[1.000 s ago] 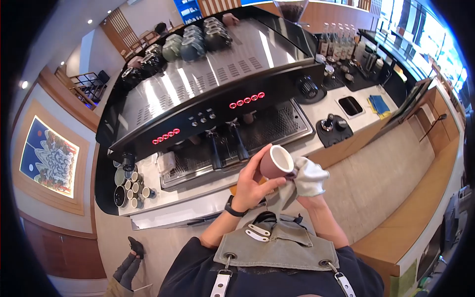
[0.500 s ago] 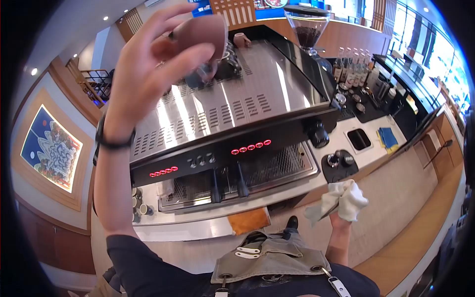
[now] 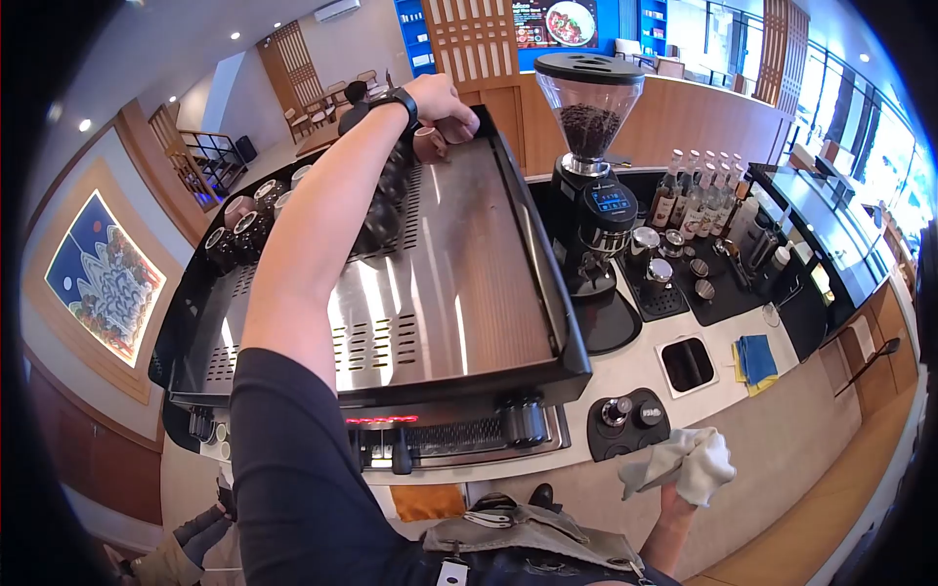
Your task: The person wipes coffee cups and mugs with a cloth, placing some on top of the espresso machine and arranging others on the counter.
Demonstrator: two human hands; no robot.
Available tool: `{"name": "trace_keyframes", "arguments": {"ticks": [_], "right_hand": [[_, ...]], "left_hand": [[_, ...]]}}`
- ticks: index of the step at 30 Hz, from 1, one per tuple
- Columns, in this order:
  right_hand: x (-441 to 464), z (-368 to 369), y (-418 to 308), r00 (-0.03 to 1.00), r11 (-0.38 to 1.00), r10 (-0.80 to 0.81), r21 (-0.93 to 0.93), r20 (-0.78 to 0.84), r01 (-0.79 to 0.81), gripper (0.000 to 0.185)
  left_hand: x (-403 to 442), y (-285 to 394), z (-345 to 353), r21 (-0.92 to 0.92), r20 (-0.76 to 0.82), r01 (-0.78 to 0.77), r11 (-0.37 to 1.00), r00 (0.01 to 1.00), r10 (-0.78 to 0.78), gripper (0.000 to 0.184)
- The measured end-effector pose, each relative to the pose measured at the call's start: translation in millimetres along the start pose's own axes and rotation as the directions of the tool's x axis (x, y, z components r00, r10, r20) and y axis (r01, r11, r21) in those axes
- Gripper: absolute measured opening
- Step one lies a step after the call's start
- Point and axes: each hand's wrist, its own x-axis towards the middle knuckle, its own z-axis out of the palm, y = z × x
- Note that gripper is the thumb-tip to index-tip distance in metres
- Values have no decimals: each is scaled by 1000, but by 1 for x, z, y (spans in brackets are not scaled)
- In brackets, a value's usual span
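Note:
Stretched far over the espresso machine [image 3: 449, 322], my left hand [image 3: 437, 98] grips a brownish-pink cup [image 3: 459, 126] at the far end of the top. Another cup of similar colour [image 3: 427, 146] stands right beside it. My forearm and wrist hide part of the dark cups behind them. Low on the right, my right hand [image 3: 674, 500] is wrapped under a crumpled white cloth [image 3: 689, 464], which covers most of its fingers.
Dark speckled cups [image 3: 249, 230] stand at the machine's left side. To the right are a coffee grinder [image 3: 589, 127], syrup bottles [image 3: 696, 200], a tamping mat [image 3: 625, 425] and a blue cloth [image 3: 754, 358]. An orange cloth [image 3: 427, 502] lies at the counter's front edge.
My left hand has carried the cup forward and down to the far end of the machine top. The view has shifted forward; my right hand still holds the cloth.

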Motion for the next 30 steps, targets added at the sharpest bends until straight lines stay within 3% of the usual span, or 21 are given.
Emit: {"name": "trace_keyframes", "arguments": {"ticks": [2,5,8,11,17,19,20,25,28,30], "right_hand": [[7,-28,1,992,999,49,16,119,-51,40],[19,-19,-5,993,1000,25,13,116,-26,36],[31,-8,-4,999,998,13,-66,-35,-16,33],[36,-22,5,996,999,8,-50,88,-4,31],[45,-17,10,993,1000,2,-23,122,1,37],[44,-10,10,999,1000,-6,-24,46,7,32],[43,-8,10,1000,1000,-8,-26,7,8,30],[41,-18,10,991,1000,30,-9,129,-29,39],[41,-20,10,989,999,28,-41,143,-22,39],[40,-22,9,990,998,26,-63,141,-17,39]], "left_hand": [[16,-1,8,85,28,42,996,999,-45,51],[36,-4,22,162,21,50,986,998,-54,49],[50,-4,33,198,40,81,977,995,-90,51],[48,7,36,258,16,102,961,994,-110,55],[53,3,42,242,-18,205,948,978,-206,63],[54,6,44,278,-37,242,930,970,-241,63],[54,7,43,283,-26,229,931,972,-232,64],[43,17,38,278,42,200,940,975,-220,68],[73,-25,49,370,-80,101,924,994,-77,58],[80,-47,34,443,-29,8,896,1000,6,49]]}}
